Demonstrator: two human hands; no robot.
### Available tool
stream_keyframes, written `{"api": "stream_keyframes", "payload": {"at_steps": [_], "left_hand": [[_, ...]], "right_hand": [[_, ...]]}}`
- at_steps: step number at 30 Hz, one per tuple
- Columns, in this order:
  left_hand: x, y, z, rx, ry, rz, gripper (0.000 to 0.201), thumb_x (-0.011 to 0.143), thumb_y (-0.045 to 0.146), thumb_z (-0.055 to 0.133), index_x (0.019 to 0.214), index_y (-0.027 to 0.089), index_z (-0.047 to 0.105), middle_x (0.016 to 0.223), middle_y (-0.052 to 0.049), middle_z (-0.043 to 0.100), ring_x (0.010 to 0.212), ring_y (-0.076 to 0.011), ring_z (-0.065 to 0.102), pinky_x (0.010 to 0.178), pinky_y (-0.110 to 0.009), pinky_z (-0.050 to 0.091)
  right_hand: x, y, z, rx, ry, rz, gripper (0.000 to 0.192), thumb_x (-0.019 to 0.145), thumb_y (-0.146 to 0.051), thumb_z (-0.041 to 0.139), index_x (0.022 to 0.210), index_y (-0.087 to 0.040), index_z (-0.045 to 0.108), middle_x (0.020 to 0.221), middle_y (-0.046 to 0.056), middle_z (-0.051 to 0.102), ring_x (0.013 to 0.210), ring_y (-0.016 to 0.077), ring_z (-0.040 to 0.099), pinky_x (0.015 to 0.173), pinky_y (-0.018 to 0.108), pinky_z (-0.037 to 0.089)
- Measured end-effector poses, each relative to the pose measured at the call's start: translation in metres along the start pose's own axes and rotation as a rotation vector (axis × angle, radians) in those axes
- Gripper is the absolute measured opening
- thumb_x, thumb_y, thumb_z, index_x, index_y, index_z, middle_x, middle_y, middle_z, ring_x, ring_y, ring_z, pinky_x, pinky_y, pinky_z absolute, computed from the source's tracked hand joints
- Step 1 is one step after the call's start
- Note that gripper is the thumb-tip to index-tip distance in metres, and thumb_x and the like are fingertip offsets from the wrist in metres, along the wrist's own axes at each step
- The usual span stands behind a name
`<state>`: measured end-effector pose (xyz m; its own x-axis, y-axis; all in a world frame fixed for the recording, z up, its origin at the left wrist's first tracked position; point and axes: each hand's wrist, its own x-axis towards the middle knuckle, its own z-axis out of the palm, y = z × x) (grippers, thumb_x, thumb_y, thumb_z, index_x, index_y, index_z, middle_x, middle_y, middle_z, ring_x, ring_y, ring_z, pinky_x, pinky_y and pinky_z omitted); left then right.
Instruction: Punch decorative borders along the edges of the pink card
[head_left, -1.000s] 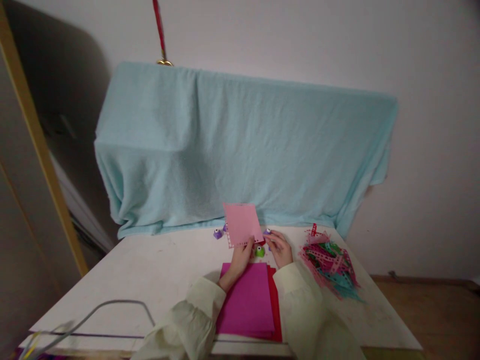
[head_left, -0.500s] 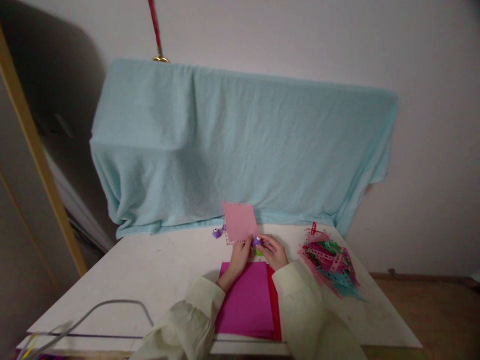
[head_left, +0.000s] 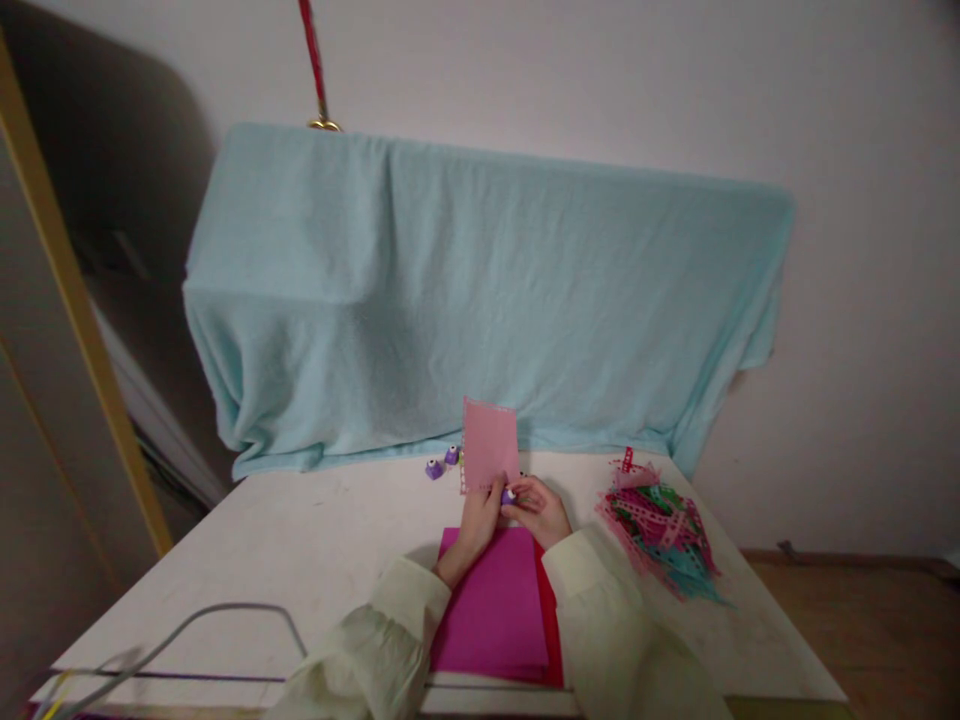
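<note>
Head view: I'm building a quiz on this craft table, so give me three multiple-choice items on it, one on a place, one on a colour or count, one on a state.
1. Where does the heap of punched strips lie?
A. on the table's right side
B. on the blue cloth
C. under the magenta sheets

2. How many purple punches stand loose left of the pink sheet?
A. none
B. two
C. five

3. How is the pink sheet held?
A. flat on the table
B. rolled into a tube
C. upright in the left hand

Key: 1 A, the heap sits right of the right hand; 2 B, two small purple shapes show there; 3 C, the sheet stands above the fingers, off the table.
</note>
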<state>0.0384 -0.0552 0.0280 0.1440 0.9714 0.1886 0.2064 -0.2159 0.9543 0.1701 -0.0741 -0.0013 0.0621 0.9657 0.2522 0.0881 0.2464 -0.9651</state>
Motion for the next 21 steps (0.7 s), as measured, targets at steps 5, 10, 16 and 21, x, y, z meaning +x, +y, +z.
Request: {"api": "stream_keyframes", "payload": {"at_steps": [5, 10, 16, 21], "left_hand": [[0.0, -0.005, -0.003, 0.082, 0.038, -0.006, 0.047, 0.087, 0.049, 0.034, 0.068, 0.014, 0.06, 0.063, -0.004, 0.06, 0.065, -0.017, 0.055, 0.063, -0.026, 0.039], [0.002, -0.011, 0.0, 0.113, 0.068, -0.004, 0.044, 0.088, 0.047, 0.034, 0.077, 0.015, 0.062, 0.069, -0.007, 0.064, 0.073, -0.0189, 0.058, 0.071, -0.027, 0.041], [0.004, -0.016, 0.002, 0.119, 0.063, -0.019, 0.046, 0.089, 0.047, 0.032, 0.082, 0.015, 0.064, 0.074, -0.009, 0.067, 0.077, -0.02, 0.061, 0.075, -0.028, 0.042], [0.003, -0.012, 0.0, 0.134, 0.04, -0.052, 0.043, 0.088, 0.047, 0.035, 0.08, 0.016, 0.064, 0.072, -0.008, 0.067, 0.078, -0.02, 0.062, 0.075, -0.027, 0.043]], "right_hand": [[0.0, 0.0, 0.0, 0.04, -0.02, 0.033, 0.035, 0.058, -0.028, 0.078, 0.088, -0.02, 0.062, 0.086, 0.004, 0.066, 0.082, 0.0192, 0.063, 0.074, 0.03, 0.048], [-0.001, -0.001, 0.0, 0.022, -0.021, 0.018, 0.034, 0.062, -0.029, 0.076, 0.091, -0.021, 0.062, 0.09, 0.005, 0.066, 0.087, 0.0198, 0.062, 0.075, 0.03, 0.048], [-0.002, -0.003, 0.0, -0.025, -0.047, -0.015, 0.034, 0.07, -0.031, 0.069, 0.103, -0.024, 0.063, 0.108, 0.006, 0.063, 0.096, 0.0199, 0.059, 0.082, 0.032, 0.048], [0.0, -0.003, -0.001, -0.03, -0.044, -0.07, 0.031, 0.069, -0.028, 0.071, 0.099, -0.023, 0.066, 0.103, 0.005, 0.063, 0.093, 0.0198, 0.059, 0.079, 0.031, 0.049]]}}
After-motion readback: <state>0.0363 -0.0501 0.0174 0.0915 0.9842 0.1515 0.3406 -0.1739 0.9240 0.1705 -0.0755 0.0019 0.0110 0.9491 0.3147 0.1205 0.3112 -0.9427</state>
